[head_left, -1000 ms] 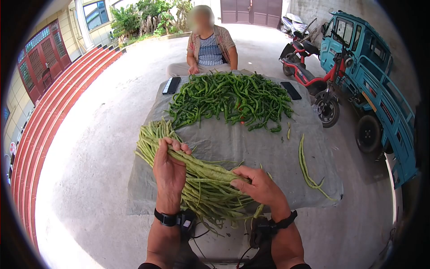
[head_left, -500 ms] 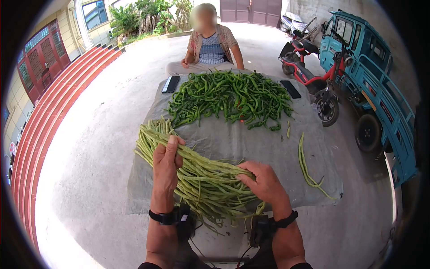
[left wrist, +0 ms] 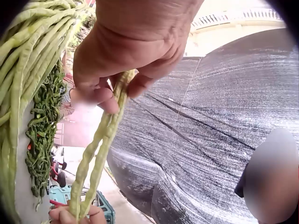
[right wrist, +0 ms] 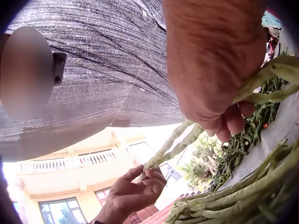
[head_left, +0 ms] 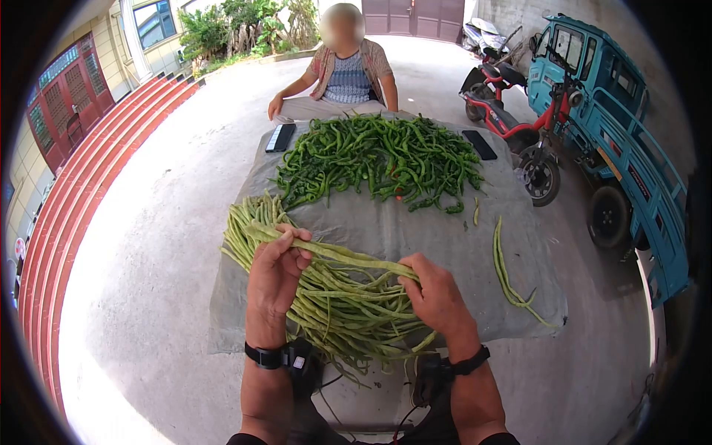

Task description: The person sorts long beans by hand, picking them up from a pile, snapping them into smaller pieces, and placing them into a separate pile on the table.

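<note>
A bundle of long pale green yard-long beans (head_left: 348, 315) lies at the near left of the sheet-covered table. Above it, a couple of beans (head_left: 348, 256) are stretched between both hands. My left hand (head_left: 277, 274) pinches them at one end between thumb and fingers. At the other end my right hand (head_left: 439, 295) grips them, thumb against the curled fingers. In the left wrist view two beans (left wrist: 100, 151) run side by side from the left fingertips down to the right hand (left wrist: 77, 215). The right wrist view shows the left hand (right wrist: 135, 195) pinching the far end.
A heap of green chili peppers (head_left: 378, 159) covers the table's far side, between two phones (head_left: 280, 138) (head_left: 480, 144). Loose beans (head_left: 507, 271) lie at the right on the grey sheet (head_left: 437, 241). A person (head_left: 348, 74) sits opposite. A red scooter (head_left: 519, 122) and blue three-wheeler (head_left: 630, 133) stand beyond.
The held beans have risen off the bundle and now stretch between my hands. My right hand has moved slightly up. Across the table, the person's arm has swung out to the left.
</note>
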Action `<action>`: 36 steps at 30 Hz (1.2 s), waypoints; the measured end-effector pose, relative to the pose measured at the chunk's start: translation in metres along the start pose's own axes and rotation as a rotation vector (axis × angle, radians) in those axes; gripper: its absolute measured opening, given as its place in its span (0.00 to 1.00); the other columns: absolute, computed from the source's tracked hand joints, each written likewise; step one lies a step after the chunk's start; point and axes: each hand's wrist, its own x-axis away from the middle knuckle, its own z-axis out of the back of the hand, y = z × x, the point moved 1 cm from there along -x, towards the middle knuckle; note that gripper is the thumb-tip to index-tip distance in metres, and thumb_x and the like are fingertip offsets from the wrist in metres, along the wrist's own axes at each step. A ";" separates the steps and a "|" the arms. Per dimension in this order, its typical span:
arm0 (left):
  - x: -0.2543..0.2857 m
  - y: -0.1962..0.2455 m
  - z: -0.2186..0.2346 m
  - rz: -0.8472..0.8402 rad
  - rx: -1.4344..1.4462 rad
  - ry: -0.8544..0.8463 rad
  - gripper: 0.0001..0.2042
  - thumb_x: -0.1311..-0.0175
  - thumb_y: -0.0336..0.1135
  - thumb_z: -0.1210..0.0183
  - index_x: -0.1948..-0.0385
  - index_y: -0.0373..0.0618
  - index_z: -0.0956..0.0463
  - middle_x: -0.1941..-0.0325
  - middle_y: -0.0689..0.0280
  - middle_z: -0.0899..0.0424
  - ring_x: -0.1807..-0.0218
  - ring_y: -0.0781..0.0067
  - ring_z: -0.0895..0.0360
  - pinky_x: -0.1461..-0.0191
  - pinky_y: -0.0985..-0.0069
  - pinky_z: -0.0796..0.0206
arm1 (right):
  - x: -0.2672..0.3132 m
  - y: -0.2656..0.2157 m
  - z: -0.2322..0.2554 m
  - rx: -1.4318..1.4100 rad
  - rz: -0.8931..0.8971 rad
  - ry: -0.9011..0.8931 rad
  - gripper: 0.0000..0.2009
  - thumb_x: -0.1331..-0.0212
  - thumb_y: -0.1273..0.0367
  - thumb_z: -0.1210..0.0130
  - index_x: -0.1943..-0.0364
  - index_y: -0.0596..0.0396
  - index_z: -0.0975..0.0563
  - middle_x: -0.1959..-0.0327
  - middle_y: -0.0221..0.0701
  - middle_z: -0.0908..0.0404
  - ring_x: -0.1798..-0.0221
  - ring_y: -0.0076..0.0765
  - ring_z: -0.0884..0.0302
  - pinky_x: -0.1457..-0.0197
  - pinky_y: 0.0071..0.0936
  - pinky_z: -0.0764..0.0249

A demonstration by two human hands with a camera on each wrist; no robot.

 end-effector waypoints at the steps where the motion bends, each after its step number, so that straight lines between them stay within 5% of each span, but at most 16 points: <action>1: -0.001 -0.001 0.004 0.009 0.055 0.004 0.07 0.24 0.29 0.42 0.51 0.40 0.24 0.53 0.58 0.13 0.63 0.72 0.16 0.56 0.78 0.21 | 0.000 -0.002 -0.001 -0.007 0.013 -0.006 0.08 0.32 0.74 0.39 0.53 0.59 0.23 0.64 0.45 0.16 0.63 0.55 0.17 0.58 0.40 0.23; 9: -0.002 -0.001 0.010 -0.040 0.113 -0.041 0.09 0.28 0.25 0.43 0.50 0.41 0.24 0.51 0.58 0.15 0.58 0.71 0.18 0.52 0.76 0.21 | 0.001 -0.003 0.001 -0.011 -0.033 -0.182 0.11 0.34 0.76 0.40 0.50 0.59 0.24 0.64 0.45 0.15 0.62 0.54 0.14 0.58 0.41 0.22; 12: 0.002 0.002 0.001 -0.067 0.017 -0.089 0.09 0.28 0.24 0.44 0.50 0.41 0.24 0.49 0.58 0.15 0.56 0.74 0.21 0.50 0.77 0.26 | 0.005 0.007 -0.005 -0.141 -0.060 -0.140 0.10 0.33 0.72 0.40 0.51 0.54 0.26 0.63 0.46 0.16 0.58 0.63 0.17 0.57 0.48 0.23; 24: 0.005 0.002 -0.010 -0.181 -0.323 -0.152 0.13 0.26 0.29 0.37 0.44 0.37 0.20 0.46 0.57 0.12 0.54 0.79 0.23 0.51 0.80 0.36 | 0.006 0.013 0.001 0.135 -0.122 -0.213 0.09 0.34 0.73 0.41 0.52 0.56 0.26 0.63 0.51 0.16 0.57 0.67 0.20 0.56 0.56 0.26; 33: 0.003 -0.001 -0.009 -0.190 -0.341 0.000 0.09 0.24 0.34 0.36 0.50 0.41 0.19 0.52 0.62 0.11 0.60 0.83 0.23 0.54 0.83 0.32 | 0.008 0.017 -0.002 -0.079 -0.140 -0.203 0.07 0.31 0.74 0.43 0.53 0.59 0.25 0.70 0.47 0.18 0.64 0.63 0.19 0.60 0.45 0.26; 36: 0.001 -0.004 -0.003 -0.194 -0.326 0.048 0.08 0.23 0.35 0.36 0.52 0.42 0.18 0.55 0.63 0.12 0.61 0.85 0.23 0.56 0.85 0.32 | 0.006 0.011 0.000 -0.033 -0.130 -0.245 0.09 0.30 0.71 0.43 0.51 0.59 0.26 0.63 0.51 0.18 0.57 0.68 0.21 0.56 0.52 0.27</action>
